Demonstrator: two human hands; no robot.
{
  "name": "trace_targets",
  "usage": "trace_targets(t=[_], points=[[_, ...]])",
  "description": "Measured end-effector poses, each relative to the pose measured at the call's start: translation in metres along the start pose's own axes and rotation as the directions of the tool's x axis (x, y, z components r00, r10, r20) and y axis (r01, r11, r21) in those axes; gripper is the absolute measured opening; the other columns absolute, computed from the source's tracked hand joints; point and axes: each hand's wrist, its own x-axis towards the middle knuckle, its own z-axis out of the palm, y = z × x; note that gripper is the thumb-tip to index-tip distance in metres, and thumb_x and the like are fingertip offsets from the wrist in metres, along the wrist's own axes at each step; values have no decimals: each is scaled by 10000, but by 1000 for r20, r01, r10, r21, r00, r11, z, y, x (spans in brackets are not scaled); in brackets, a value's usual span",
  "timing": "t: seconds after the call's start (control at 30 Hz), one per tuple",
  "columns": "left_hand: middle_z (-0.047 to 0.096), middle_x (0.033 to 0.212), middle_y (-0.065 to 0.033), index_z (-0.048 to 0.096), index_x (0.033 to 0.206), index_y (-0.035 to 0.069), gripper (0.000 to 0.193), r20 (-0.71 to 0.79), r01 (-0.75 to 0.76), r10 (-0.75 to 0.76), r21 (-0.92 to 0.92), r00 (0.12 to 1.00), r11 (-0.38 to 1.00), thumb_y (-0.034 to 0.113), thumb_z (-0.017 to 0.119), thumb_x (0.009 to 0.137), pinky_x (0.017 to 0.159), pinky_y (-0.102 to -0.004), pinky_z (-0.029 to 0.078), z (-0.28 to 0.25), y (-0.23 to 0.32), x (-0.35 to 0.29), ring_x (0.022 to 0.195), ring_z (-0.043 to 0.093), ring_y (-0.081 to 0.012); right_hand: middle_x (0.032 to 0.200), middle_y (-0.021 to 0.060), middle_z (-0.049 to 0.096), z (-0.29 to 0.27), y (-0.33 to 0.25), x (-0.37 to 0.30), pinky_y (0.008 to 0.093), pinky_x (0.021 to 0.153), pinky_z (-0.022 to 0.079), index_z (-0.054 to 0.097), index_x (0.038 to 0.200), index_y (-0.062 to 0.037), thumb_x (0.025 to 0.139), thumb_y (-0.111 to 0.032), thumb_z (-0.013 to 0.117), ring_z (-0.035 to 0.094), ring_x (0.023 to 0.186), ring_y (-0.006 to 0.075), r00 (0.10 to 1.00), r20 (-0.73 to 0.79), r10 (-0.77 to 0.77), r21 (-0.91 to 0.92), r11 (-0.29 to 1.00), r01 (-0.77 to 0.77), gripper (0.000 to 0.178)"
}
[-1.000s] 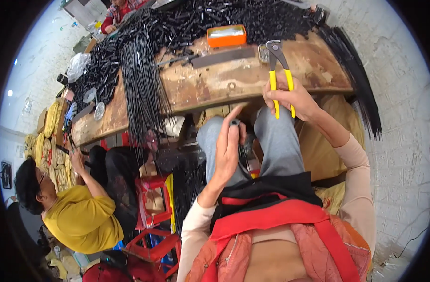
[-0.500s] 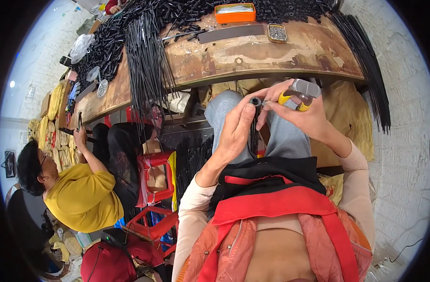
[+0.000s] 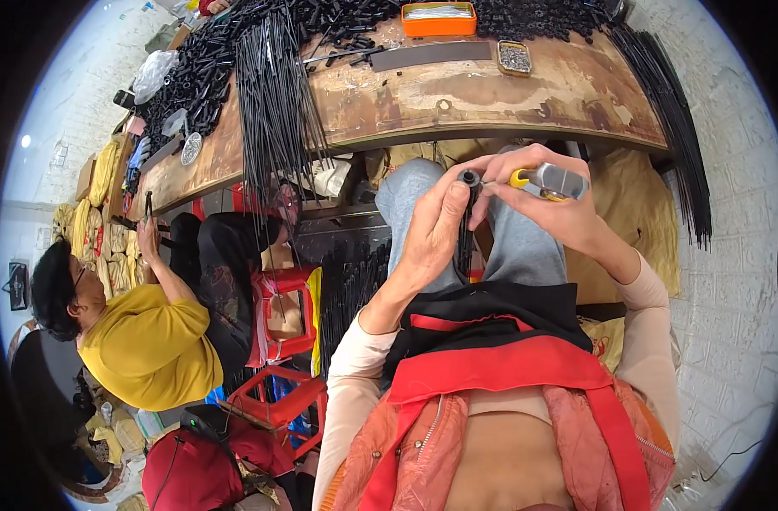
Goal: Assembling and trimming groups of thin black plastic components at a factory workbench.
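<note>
My left hand (image 3: pixel 436 220) is closed round a slim black tube (image 3: pixel 469 178), its round hollow end facing up between thumb and fingers. The rest of the tube runs down below the hand, partly hidden against my legs. My right hand (image 3: pixel 542 200) grips a tool with a grey metal head (image 3: pixel 563 180) and yellow grip parts; its exact kind is unclear. The right thumb and forefinger also pinch something small and thin at the side of the tube's end, too small to name. Both hands are above my lap, close together, just in front of the bench edge.
On the wooden bench (image 3: pixel 457 98) are an orange box (image 3: pixel 438 19), a small tray of metal pieces (image 3: pixel 514 58), a dark flat strip (image 3: pixel 431 55), heaped black parts (image 3: pixel 193 94) and bundled black rods (image 3: pixel 274 102). A co-worker in yellow (image 3: pixel 151 341) sits left near red stools (image 3: pixel 287 396).
The tool in my right hand has turned, its metal head now lower and hiding more of the yellow. My hands stay at the tube's end; the whole view has shifted slightly.
</note>
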Motion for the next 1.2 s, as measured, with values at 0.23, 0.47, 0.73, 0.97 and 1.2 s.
trace_targets(t=[0.23,0.47,0.73,0.97,1.2], points=[[490,782,9,478,1317,-36,545,11,-10,9,102,1000,995,418,356,1041,649,-220,368,-1,8,1,706,433,-77,935,77,658,2,-4,6,293,798,487,616,928,-1,813,86,678,625,901,157,996,26,-87,5,996,87,157],[420,727,11,346,1434,-14,627,120,-26,47,-165,992,986,469,319,1034,600,-227,340,-13,-11,11,656,377,-86,841,45,625,9,-1,21,244,690,479,582,1086,-9,823,-88,735,594,749,108,990,-60,124,-49,991,-127,314],[385,696,14,397,1370,-29,630,27,-49,59,-283,998,958,490,346,1018,566,-235,306,-25,-7,21,613,347,-79,568,44,529,-27,-40,-14,272,449,369,506,987,-32,977,-203,524,480,455,111,772,212,599,-388,777,-496,173],[405,692,36,513,992,22,510,126,16,-2,-111,992,994,484,302,1033,549,-222,280,-17,-10,14,605,326,-59,643,60,590,-24,-44,-12,297,509,427,517,1253,-55,982,-208,502,555,526,158,771,295,564,-406,805,-433,312],[398,692,28,488,975,30,494,157,17,-3,-89,988,996,486,306,1031,554,-224,285,-15,-10,17,617,337,-64,741,59,645,-41,-46,-8,271,591,464,452,1373,-74,998,-211,471,606,637,139,749,385,540,-358,835,-418,399]])
